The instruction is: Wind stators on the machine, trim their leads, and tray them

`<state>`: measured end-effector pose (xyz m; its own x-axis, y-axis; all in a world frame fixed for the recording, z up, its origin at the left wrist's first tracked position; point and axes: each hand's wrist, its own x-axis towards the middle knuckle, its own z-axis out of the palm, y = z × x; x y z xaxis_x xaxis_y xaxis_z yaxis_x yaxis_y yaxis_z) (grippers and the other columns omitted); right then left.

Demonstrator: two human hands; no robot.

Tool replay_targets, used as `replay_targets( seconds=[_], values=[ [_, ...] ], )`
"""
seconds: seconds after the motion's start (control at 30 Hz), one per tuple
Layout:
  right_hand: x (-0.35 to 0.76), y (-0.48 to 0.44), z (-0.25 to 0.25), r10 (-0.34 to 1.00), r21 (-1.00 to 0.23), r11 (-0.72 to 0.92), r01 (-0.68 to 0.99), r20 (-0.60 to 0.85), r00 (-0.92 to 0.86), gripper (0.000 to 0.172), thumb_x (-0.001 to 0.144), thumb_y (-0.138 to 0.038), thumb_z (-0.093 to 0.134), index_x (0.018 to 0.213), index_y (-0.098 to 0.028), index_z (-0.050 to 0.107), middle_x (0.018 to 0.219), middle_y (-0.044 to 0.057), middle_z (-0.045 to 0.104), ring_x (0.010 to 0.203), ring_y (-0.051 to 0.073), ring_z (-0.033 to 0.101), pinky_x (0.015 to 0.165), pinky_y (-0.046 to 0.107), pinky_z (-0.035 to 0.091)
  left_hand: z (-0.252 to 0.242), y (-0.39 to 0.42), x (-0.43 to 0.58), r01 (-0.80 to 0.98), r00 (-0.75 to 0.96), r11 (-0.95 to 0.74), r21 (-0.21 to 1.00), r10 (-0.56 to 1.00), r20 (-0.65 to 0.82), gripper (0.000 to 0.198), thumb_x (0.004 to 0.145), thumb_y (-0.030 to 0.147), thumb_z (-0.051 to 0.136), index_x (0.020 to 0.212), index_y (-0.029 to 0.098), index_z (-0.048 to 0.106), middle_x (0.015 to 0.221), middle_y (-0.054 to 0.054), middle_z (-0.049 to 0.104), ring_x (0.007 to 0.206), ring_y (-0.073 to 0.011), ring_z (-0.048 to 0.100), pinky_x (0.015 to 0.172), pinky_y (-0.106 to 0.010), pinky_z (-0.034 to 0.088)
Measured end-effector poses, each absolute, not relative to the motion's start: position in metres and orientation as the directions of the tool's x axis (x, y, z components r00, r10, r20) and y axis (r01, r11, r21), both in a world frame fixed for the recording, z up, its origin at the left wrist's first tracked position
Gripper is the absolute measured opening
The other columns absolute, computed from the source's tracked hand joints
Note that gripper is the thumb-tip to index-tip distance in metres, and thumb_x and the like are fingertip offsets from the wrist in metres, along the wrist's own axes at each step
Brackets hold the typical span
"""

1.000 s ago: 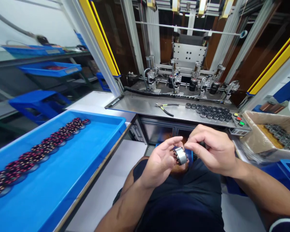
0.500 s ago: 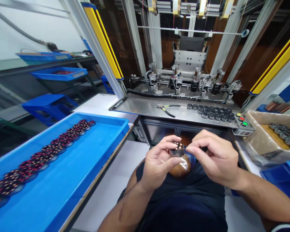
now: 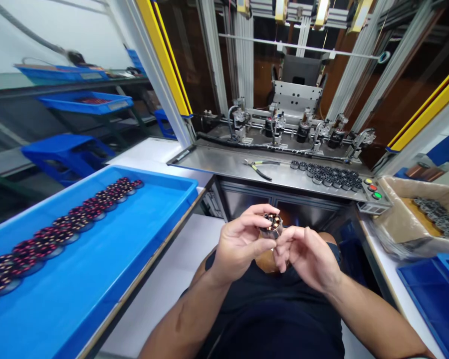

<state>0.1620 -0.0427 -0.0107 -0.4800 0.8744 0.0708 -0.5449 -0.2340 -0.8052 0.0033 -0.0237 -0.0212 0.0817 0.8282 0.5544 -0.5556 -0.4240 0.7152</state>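
My left hand (image 3: 241,243) grips a wound motor stator (image 3: 272,228) between thumb and fingers, above my lap. The stator is a short dark ring with copper coils showing on its upturned face. My right hand (image 3: 309,254) is close against the stator's right side, palm partly turned up and fingers loosely apart. Its fingertips seem to touch the stator's lower edge, and nothing is visibly held in them. Below the hands, a brown rounded object (image 3: 265,262) is partly hidden.
A blue tray (image 3: 164,239) at left carries rows of wound stators (image 3: 78,217). Ahead, cutting pliers (image 3: 260,167) and many dark stator cores (image 3: 329,174) lie on the machine's metal ledge (image 3: 213,162). Push buttons (image 3: 374,188) and a lined carton (image 3: 400,204) are at right.
My right hand has opened from a pinch, turned palm-up and moved left and down against the stator. My left hand still holds the stator, now slightly tilted. The view has shifted a little.
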Motion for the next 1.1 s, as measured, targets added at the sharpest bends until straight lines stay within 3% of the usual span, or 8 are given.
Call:
replay_targets(
  seconds=[0.13, 0.27, 0.4, 0.47, 0.57, 0.83, 1.0, 1.1],
  values=[
    [0.157, -0.043, -0.013, 0.825, -0.777, -0.279, -0.564, 0.107, -0.555, 0.041, 0.087, -0.056, 0.069, 0.097, -0.017, 0.076, 0.085, 0.007, 0.07, 0.076, 0.016, 0.066, 0.071, 0.027, 0.055, -0.023, -0.026, 0.002, -0.44, 0.141, -0.489, 0.753, 0.791, 0.596, 0.03, 0.073, 0.014, 0.085, 0.1, 0.027, 0.077, 0.116, -0.008, 0.071, 0.103, -0.023, 0.071, 0.083, -0.032, 0.061],
    [0.156, -0.04, -0.015, 0.847, -0.826, -0.211, -0.523, 0.113, -0.519, 0.042, 0.082, -0.058, 0.074, 0.1, -0.02, 0.074, 0.088, 0.005, 0.067, 0.079, 0.016, 0.062, 0.078, 0.03, 0.053, -0.026, -0.026, -0.005, -0.264, 0.195, -0.633, 0.728, 0.704, 0.683, 0.05, 0.073, 0.019, 0.086, 0.119, 0.031, 0.07, 0.129, -0.008, 0.067, 0.129, -0.0273, 0.057, 0.109, -0.043, 0.047],
    [0.17, -0.033, -0.012, 0.87, -0.913, 0.358, -0.197, 0.403, -0.283, 0.038, 0.079, -0.039, 0.082, 0.11, -0.022, 0.069, 0.099, 0.006, 0.064, 0.089, 0.019, 0.061, 0.08, 0.032, 0.053, -0.027, -0.032, -0.018, -0.012, 0.082, -0.629, 0.777, 0.774, 0.628, 0.074, 0.063, 0.036, 0.092, 0.131, 0.027, 0.063, 0.133, -0.009, 0.061, 0.128, -0.0262, 0.053, 0.111, -0.035, 0.042],
    [0.177, -0.032, -0.01, 0.729, -0.742, 0.668, 0.057, 0.637, -0.252, 0.041, 0.08, -0.023, 0.08, 0.119, -0.023, 0.065, 0.106, 0.008, 0.063, 0.096, 0.021, 0.061, 0.084, 0.035, 0.053, -0.025, -0.037, -0.02, 0.06, 0.126, -0.559, 0.827, 0.826, 0.549, 0.062, 0.069, 0.038, 0.089, 0.125, 0.027, 0.066, 0.12, -0.007, 0.066, 0.113, -0.023, 0.06, 0.099, -0.029, 0.048],
    [0.179, -0.033, -0.007, 0.557, -0.51, 0.83, 0.225, 0.768, -0.316, 0.048, 0.083, -0.012, 0.073, 0.128, -0.021, 0.059, 0.107, 0.011, 0.062, 0.097, 0.022, 0.061, 0.081, 0.037, 0.054, -0.021, -0.042, -0.016, 0.039, 0.209, -0.51, 0.859, 0.845, 0.492, 0.058, 0.072, 0.043, 0.086, 0.125, 0.027, 0.068, 0.114, -0.006, 0.07, 0.101, -0.0214, 0.065, 0.09, -0.028, 0.051],
    [0.185, -0.04, -0.003, 0.588, -0.572, 0.805, 0.158, 0.735, -0.337, 0.048, 0.082, -0.014, 0.072, 0.127, -0.019, 0.058, 0.107, 0.012, 0.061, 0.097, 0.024, 0.061, 0.079, 0.039, 0.054, -0.021, -0.043, -0.012, 0.053, 0.187, -0.517, 0.855, 0.846, 0.5, 0.045, 0.079, 0.028, 0.083, 0.122, 0.028, 0.069, 0.11, -0.005, 0.071, 0.1, -0.0203, 0.066, 0.089, -0.028, 0.052],
    [0.182, -0.042, 0.006, 0.654, -0.669, 0.741, 0.058, 0.699, -0.289, 0.008, 0.088, -0.01, 0.067, 0.091, -0.017, 0.068, 0.081, 0.004, 0.063, 0.075, 0.015, 0.06, 0.069, 0.03, 0.051, -0.024, -0.047, -0.014, 0.09, 0.146, -0.566, 0.82, 0.822, 0.551, 0.051, 0.077, 0.015, 0.083, 0.124, 0.027, 0.068, 0.116, -0.009, 0.069, 0.11, -0.0231, 0.064, 0.098, -0.032, 0.052],
    [0.176, -0.044, 0.008, 0.768, -0.775, 0.629, 0.059, 0.609, -0.2, 0.01, 0.09, -0.016, 0.066, 0.081, -0.018, 0.067, 0.075, 0.002, 0.064, 0.07, 0.014, 0.061, 0.065, 0.028, 0.05, -0.028, -0.048, -0.011, -0.078, 0.144, -0.451, 0.889, 0.878, 0.457, 0.046, 0.078, 0.014, 0.081, 0.121, 0.025, 0.069, 0.121, -0.009, 0.068, 0.108, -0.0228, 0.067, 0.094, -0.031, 0.056]
  ],
)
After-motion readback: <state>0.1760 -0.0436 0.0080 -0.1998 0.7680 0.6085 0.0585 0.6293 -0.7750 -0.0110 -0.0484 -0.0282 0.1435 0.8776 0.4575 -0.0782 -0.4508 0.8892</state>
